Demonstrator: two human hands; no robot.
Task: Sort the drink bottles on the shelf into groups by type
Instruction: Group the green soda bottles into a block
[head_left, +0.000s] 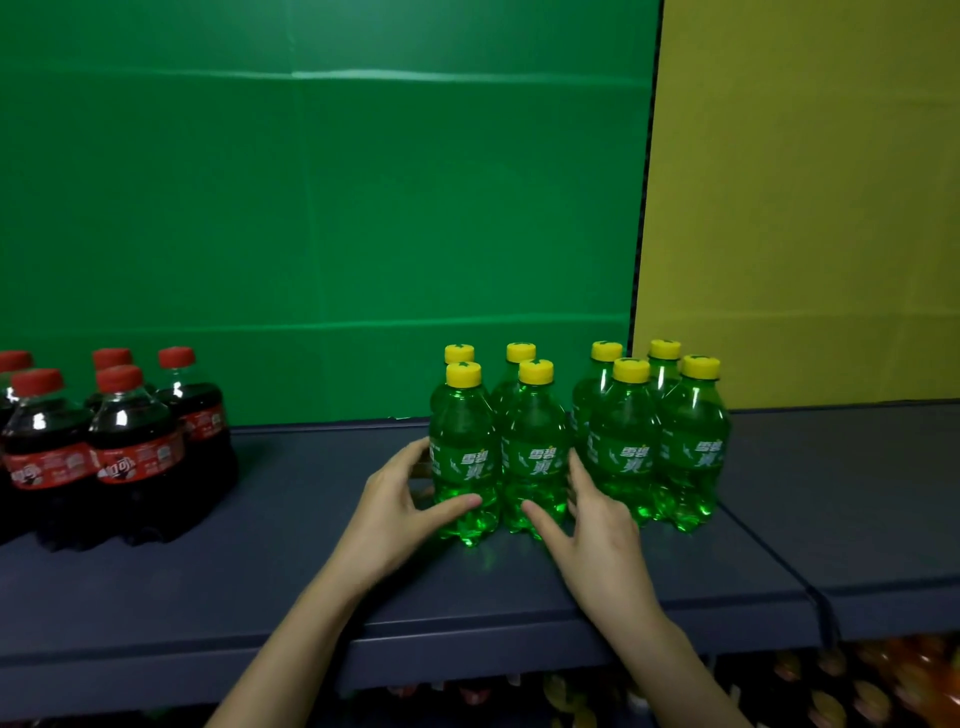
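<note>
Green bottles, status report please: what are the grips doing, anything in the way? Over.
Left grip and right grip wrap the left four green bottles, upright on shelf. Cola bottles grouped far left. Nothing between the groups.

Eight yellow-capped green bottles stand bunched on the dark shelf, right of middle, and well apart at the far left sits a cluster of red-capped cola bottles. Both hands are on the two nearest the middle: the left hand cups one's outer side, thumb across its base, while the right hand wraps the other's flank, thumb low in front. Behind, a green backdrop meets a yellow panel
</note>
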